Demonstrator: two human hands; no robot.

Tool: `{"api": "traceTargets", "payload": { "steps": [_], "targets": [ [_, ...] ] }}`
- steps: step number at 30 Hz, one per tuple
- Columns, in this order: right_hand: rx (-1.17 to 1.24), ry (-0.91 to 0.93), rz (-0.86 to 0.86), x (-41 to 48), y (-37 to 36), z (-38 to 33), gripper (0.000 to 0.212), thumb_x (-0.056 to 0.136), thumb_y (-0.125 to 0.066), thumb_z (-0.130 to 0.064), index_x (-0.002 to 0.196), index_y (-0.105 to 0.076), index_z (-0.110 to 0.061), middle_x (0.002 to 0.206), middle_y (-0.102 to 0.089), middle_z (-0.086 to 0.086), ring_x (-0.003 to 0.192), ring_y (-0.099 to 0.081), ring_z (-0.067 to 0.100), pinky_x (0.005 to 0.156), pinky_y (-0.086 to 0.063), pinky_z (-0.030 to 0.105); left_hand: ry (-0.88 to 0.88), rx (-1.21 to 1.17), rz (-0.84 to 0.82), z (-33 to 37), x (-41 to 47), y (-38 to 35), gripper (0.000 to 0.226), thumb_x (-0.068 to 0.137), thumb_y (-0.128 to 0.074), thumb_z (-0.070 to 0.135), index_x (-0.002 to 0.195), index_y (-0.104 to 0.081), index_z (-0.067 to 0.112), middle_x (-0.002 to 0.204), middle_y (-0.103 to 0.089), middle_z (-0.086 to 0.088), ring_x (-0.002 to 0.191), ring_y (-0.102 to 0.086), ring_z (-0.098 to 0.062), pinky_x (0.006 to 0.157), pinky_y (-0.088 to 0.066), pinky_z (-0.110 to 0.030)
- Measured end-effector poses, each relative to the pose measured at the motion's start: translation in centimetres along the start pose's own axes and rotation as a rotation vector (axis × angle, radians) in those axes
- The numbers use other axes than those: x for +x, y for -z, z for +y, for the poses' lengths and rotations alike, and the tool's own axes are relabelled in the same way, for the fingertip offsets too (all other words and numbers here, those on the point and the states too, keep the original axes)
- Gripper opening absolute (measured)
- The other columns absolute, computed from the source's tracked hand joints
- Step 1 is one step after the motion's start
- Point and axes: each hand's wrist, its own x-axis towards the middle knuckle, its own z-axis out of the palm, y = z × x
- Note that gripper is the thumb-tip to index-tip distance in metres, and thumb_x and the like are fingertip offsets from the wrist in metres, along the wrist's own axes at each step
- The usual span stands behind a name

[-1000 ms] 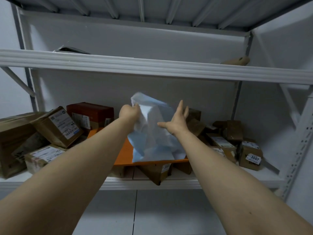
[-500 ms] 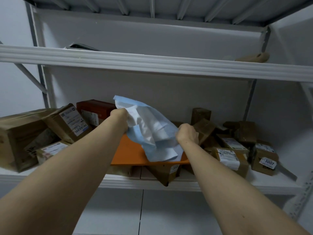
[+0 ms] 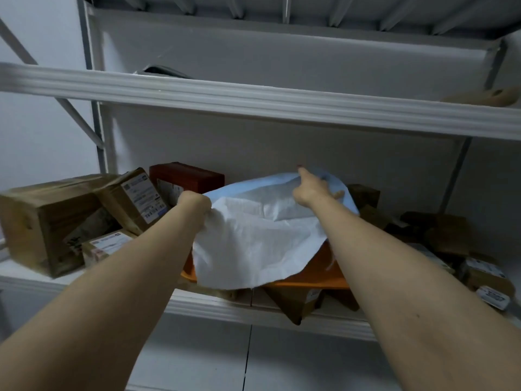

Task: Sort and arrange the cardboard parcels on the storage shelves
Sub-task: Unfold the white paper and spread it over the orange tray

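Far left of the bag, a big cardboard box [image 3: 42, 221] stood on the lower shelf [image 3: 211, 304]. A labelled box [image 3: 135, 201] leaned tilted against it, nearer the bag, and a small labelled parcel [image 3: 107, 246] lay in front of both, close to the shelf edge. Behind these, just left of the bag and against the back wall, sat a red box [image 3: 186, 176].

The left hand [image 3: 194, 204] was closed in a fist on the bag's left edge, its grip bunching the material.

The bag [image 3: 253, 241] itself, white with a pale blue side, lay crumpled and spread wide in the middle of the shelf. It draped over an orange tray [image 3: 318, 276], whose front rim showed below the bag's lower edge. Under that rim a cardboard parcel [image 3: 296, 303] stuck out tilted, one corner hanging past the shelf edge.

The right hand [image 3: 313, 190] lay on the bag's upper right part. Its grip was loose, with the forefinger straight and the thumb spread, pressing on the material rather than clasping it. The other fingers were hidden.

Right of the bag, several brown parcels [image 3: 445, 235] sat jumbled together towards the back. Further right, two labelled parcels [image 3: 487, 275] lay near the shelf's front.

Above the bag ran the upper shelf [image 3: 253, 97]. A dark thing [image 3: 160, 71] showed over its edge up to the left and a tan thing [image 3: 485, 97] up to the right, both too hidden to name.
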Motion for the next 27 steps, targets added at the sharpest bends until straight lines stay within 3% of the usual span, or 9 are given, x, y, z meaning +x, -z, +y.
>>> {"api": "traceTargets", "payload": {
  "steps": [1,3,6,8,13,16,20,22,27],
  "targets": [
    [-0.021,0.029,-0.089,0.3,-0.8,0.0,0.072,0.096,-0.033,-0.007,0.152,-0.004,-0.043,0.158,-0.024,0.005,0.145,-0.019,0.034,0.113,-0.009,0.064,0.063,-0.12,0.024,-0.1,0.3,-0.1,0.043,0.096,-0.044,0.005,0.138,-0.041,0.002,0.142,-0.046,-0.012,0.129,-0.047,-0.024,0.041,-0.036,-0.009],
    [-0.035,0.121,-0.126,0.7,-2.3,0.6,0.079,0.094,-0.035,-0.002,0.15,-0.003,-0.049,0.156,-0.029,0.007,0.138,-0.032,0.037,0.111,-0.023,0.061,-0.04,0.136,0.149,-1.2,1.0,-0.8,0.045,0.098,-0.04,0.005,0.142,-0.033,0.0,0.145,-0.039,-0.012,0.134,-0.039,-0.026,0.081,-0.047,-0.015],
    [-0.001,0.178,0.098,0.6,-3.5,2.0,0.056,0.09,-0.046,-0.004,0.139,-0.048,-0.032,0.138,-0.053,0.007,0.123,-0.052,0.031,0.1,-0.045,0.04,-0.124,0.458,0.311,-1.5,1.2,-2.1,0.052,0.094,-0.045,0.009,0.144,-0.03,0.003,0.149,-0.024,-0.021,0.137,-0.026,-0.036,0.112,-0.024,-0.041],
    [-0.023,0.125,0.16,0.4,-3.7,3.0,0.035,0.091,-0.049,-0.009,0.12,-0.063,-0.024,0.126,-0.06,0.006,0.116,-0.055,0.03,0.093,-0.047,0.036,-0.279,0.557,0.416,-1.7,0.7,-3.2,0.042,0.094,-0.048,0.011,0.135,-0.043,0.015,0.147,-0.024,-0.018,0.132,-0.026,-0.036,0.11,-0.023,-0.043],
    [-0.066,0.001,0.019,-0.7,-4.0,6.2,0.025,0.095,-0.048,-0.011,0.108,-0.068,-0.017,0.114,-0.064,0.007,0.102,-0.059,0.025,0.091,-0.051,0.041,-0.624,0.654,-0.146,-1.5,-2.2,-7.2,0.023,0.089,-0.056,0.017,0.101,-0.067,0.001,0.104,-0.066,-0.015,0.097,-0.061,-0.034,0.074,-0.047,-0.034],
    [-0.075,-0.002,-0.15,-1.3,-4.1,8.5,0.045,0.094,-0.045,0.001,0.129,-0.059,-0.023,0.137,-0.051,0.007,0.119,-0.052,0.027,0.097,-0.049,0.039,-0.545,0.751,-0.529,-2.0,-4.8,-9.6,0.059,0.08,-0.07,0.042,0.129,-0.057,0.011,0.122,-0.056,-0.006,0.118,-0.053,-0.025,0.097,-0.044,-0.036],
    [-0.143,0.021,-0.336,-2.6,-4.4,10.9,0.069,0.091,-0.035,0.014,0.145,-0.042,-0.028,0.153,-0.032,0.008,0.126,-0.047,0.028,0.081,-0.051,0.027,-0.442,1.155,-0.817,-2.7,-6.3,-10.9,0.107,0.064,-0.071,0.066,0.15,-0.014,0.036,0.158,-0.014,0.005,0.144,-0.017,-0.026,0.115,-0.021,-0.047],
    [-0.165,0.012,-0.35,-3.0,-4.8,11.5,0.069,0.091,-0.036,0.015,0.146,-0.04,-0.026,0.154,-0.032,0.006,0.126,-0.047,0.028,0.072,-0.046,0.023,-0.479,1.341,-0.85,-3.1,-6.6,-11.0,0.109,0.066,-0.073,0.062,0.151,-0.011,0.035,0.159,-0.012,0.005,0.144,-0.016,-0.027,0.114,-0.023,-0.047],
    [-0.215,0.007,-0.378,-3.9,-5.3,12.3,0.058,0.088,-0.043,0.015,0.138,-0.053,-0.014,0.142,-0.047,0.011,0.119,-0.053,0.027,0.085,-0.047,0.024,-0.543,1.401,-0.81,-3.4,-7.1,-10.6,0.082,0.077,-0.067,0.024,0.148,-0.026,0.031,0.153,-0.023,0.002,0.137,-0.028,-0.028,0.109,-0.035,-0.043]
  ]
}}
